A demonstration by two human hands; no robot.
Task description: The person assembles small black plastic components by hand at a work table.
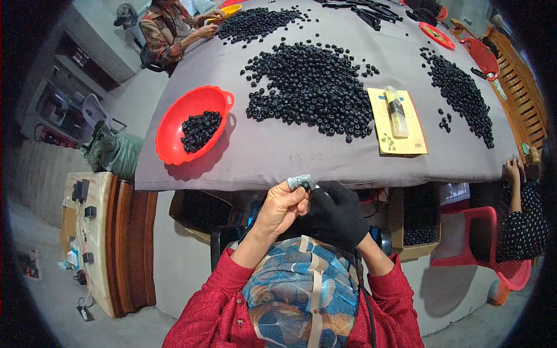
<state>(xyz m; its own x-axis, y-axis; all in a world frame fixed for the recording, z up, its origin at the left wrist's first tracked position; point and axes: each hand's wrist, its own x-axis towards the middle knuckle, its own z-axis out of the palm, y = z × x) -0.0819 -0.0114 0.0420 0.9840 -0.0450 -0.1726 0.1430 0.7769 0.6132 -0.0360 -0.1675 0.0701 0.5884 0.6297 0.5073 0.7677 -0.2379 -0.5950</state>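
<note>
Pinching a small black ring [306, 187] between thumb and fingertips, the left hand [282, 207] is hovering just below the near edge of the grey-covered table [278, 151]. A silvery-grey cap is sitting on one fingertip of that hand, right above the ring. The fingers are closed together on the piece — the bare hand is clamped on it. The right hand [335, 216], in a black glove, is meeting the left one at the same spot, its fingertips touching or almost touching the ring; whether the glove is gripping anything of its own cannot be told, since black is blending into black. The ring is too small and too covered to show which way its axis is pointing.

On the table, a large heap of black rings [310, 87] is lying in the middle, and a red basin [174, 124] with a handful of the same pieces is sitting to the left. A yellow card [412, 130] is lying right of the heap, with a pale tube [396, 111] resting lengthwise on it, pointing away from the person. Farther right, another strip of black rings [464, 98] is running along the table — beside it, another person's hand [512, 169] is resting at the edge.
</note>
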